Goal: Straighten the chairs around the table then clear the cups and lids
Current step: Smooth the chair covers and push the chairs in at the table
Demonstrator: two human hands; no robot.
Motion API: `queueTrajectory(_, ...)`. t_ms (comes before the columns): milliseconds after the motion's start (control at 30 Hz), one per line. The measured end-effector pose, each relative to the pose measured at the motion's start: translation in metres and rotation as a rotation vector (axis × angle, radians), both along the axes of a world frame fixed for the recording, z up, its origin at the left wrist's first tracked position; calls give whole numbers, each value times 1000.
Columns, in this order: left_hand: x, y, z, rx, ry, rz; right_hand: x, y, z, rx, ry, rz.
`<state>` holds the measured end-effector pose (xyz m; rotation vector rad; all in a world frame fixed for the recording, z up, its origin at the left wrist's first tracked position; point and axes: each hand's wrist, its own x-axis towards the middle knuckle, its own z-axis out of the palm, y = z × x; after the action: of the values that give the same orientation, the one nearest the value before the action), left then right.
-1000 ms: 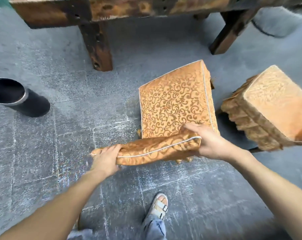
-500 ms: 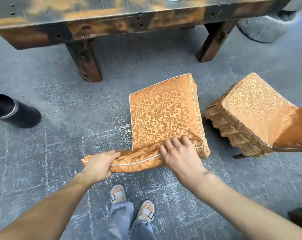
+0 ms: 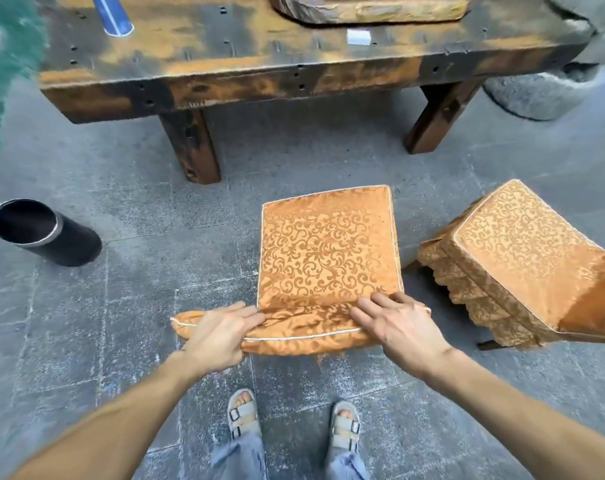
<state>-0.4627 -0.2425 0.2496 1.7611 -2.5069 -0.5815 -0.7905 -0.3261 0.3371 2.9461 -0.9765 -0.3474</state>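
An orange patterned chair stands square to the dark wooden table, seat toward it, in front of my feet. My left hand grips the left part of its padded backrest top, fingers laid over it. On the right part my right hand rests flat with fingers spread. A second orange chair stands at the right, turned at an angle. A blue-and-white cup and a small white lid are on the table.
A black cylindrical bin stands on the grey paved floor at the left. A rough wooden slab sits on the table's far side. A grey stone block lies beyond the table's right leg. My sandalled feet are right behind the chair.
The chair has swung from an angle to square with the table. My left hand slid inward along the backrest, and my right hand went from gripping its end to lying flat on top.
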Motion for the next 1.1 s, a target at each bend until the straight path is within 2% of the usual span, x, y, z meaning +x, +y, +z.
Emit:
queueTrajectory(133, -20, -9, 9, -12, -10, -4, -27, -7, -2, 23, -24, 4)
queueTrajectory(267, -101, -10, 20, 17, 50, -46, -111, -16, -21, 39, 50, -61)
queueTrajectory(400, -166, 3, 20, 103, -52, -53, -158, -15, -52, 85, 124, -135)
queueTrajectory(500, -162, 7, 16, 94, -96, -16, -153, -18, -55, 89, 70, -119)
queueTrajectory(633, -148, 8, 17, 104, -146, -114, -141, -14, -64, 196, 68, -41)
queueTrajectory(733, -128, 3, 19, 72, -190, -105, -131, -25, -70, 247, 79, -70)
queueTrajectory(933, -99, -46, 18, 39, -221, -33, -97, -77, -63, 121, 31, -51)
queueTrajectory(1100, -85, -97, 22, 70, -315, 147, -65, -127, -64, 66, 7, -109)
